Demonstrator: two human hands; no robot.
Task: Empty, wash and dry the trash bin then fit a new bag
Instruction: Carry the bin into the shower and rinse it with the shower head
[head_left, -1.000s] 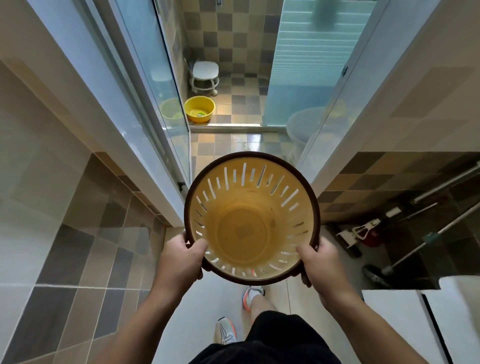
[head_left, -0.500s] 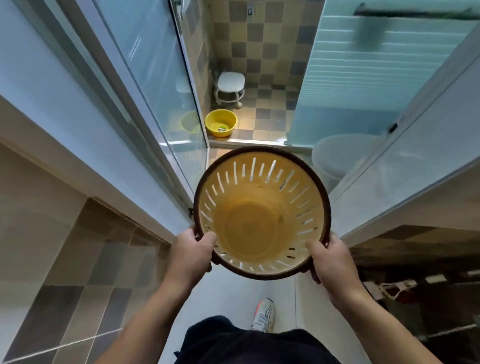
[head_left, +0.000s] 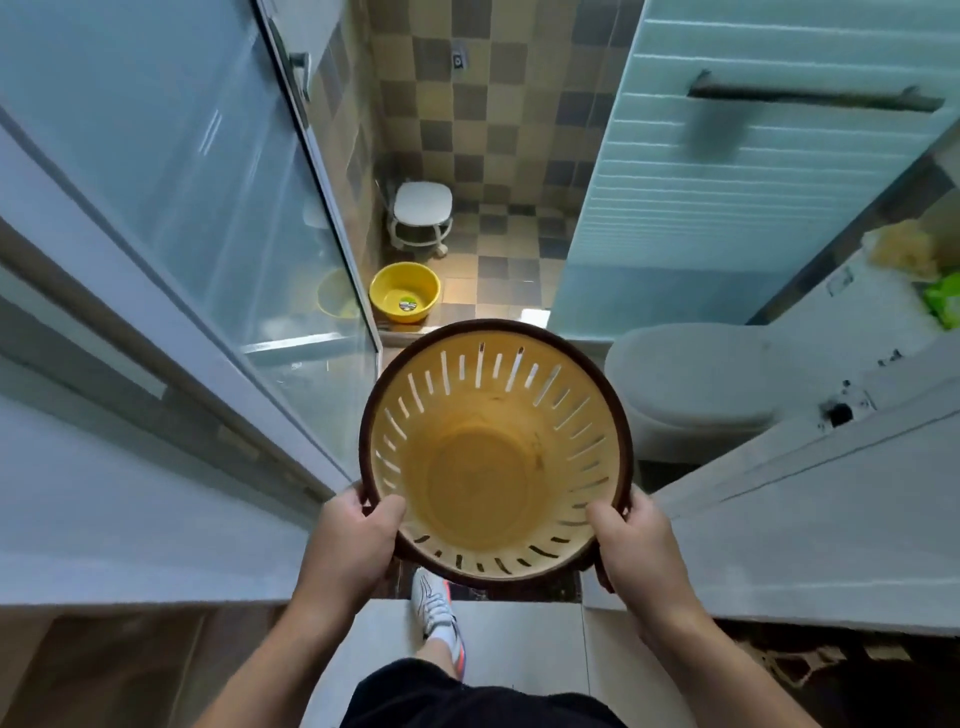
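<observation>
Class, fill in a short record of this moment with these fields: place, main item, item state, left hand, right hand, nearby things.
place: doorway of a tiled bathroom
main item: trash bin, yellow inside with a dark rim and slotted sides
item state: empty, no bag fitted, open top facing the camera
left hand: left hand grips the rim, thumb inside
right hand: right hand grips the rim, thumb inside
nearby things: yellow basin and white stool on the floor ahead; toilet to the right; glass door to the left

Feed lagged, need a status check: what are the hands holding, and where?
Both hands hold the empty trash bin by its dark rim: left hand, right hand.
</observation>
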